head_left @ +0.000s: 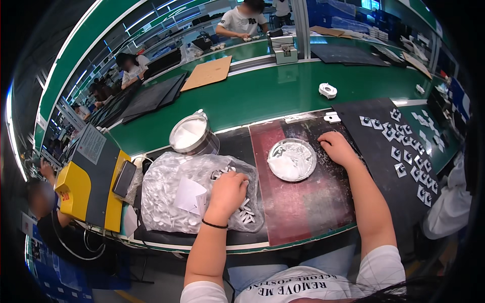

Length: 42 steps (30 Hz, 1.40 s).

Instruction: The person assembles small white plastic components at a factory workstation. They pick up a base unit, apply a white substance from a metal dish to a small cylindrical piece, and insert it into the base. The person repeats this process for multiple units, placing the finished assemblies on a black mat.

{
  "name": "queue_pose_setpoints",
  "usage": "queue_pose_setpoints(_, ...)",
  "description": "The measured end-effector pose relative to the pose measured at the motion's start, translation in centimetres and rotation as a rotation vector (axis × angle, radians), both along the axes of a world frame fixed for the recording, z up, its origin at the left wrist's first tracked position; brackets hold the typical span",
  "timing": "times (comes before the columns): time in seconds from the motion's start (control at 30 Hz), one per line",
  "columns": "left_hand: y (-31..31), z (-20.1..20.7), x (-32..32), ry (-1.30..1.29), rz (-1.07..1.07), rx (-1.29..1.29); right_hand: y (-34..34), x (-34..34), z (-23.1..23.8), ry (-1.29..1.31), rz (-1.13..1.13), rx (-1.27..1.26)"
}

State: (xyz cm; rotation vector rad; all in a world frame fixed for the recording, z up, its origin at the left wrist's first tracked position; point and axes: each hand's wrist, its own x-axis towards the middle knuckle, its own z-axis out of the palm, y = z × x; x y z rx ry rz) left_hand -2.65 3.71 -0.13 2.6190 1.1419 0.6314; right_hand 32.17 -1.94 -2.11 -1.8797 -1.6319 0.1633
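Note:
My left hand reaches into the mouth of a clear plastic bag full of small white and metallic parts. Its fingers curl down among the loose parts, and what they grip, if anything, is hidden. My right hand rests on the worn red and black mat, fingers bent inward, with nothing recognisable showing in them. Between the hands, nearer the right one, sits a round shallow dish with white paste smeared inside. A folded white paper lies on the bag.
Behind the bag stands a tub of white paste. A yellow and grey machine is at the left. Several small white plates with dark centres lie on a black sheet at right. A white housing stands beyond. Other people work across the bench.

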Motion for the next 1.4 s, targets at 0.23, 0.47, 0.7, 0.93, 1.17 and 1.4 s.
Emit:
queue_pose_setpoints(0.23, 0.1, -0.5, -0.2, -0.017, -0.005, 0.043, 0.1, 0.0, -0.1, 0.005, 0.004, 0.006)
queue_pose_setpoints(0.47, 0.0, -0.3, 0.0, -0.019, -0.003, 0.052, 0.0, 0.3, -0.4, -0.005, 0.006, 0.016)
queue_pose_setpoints(0.7, 0.2, -0.4, 0.0, 0.0, 0.006, 0.069, 0.6, 0.3, -0.9, -0.016, 0.013, 0.058)
queue_pose_setpoints(0.93, 0.0, -0.6, 0.9, 0.015, 0.0, 0.093, 5.6, 0.1, 2.0, -0.044, -0.18, 0.009)
queue_pose_setpoints(1.17, -0.2, -1.1, 1.3, 0.089, 0.051, 0.165, 13.5, 3.0, 1.2, -0.36, -0.259, -0.043)
queue_pose_setpoints(1.4, -0.2, -1.5, 1.5, 0.1, 0.206, 0.188, 17.4, 3.6, 0.8, -0.373, -0.299, -0.072)
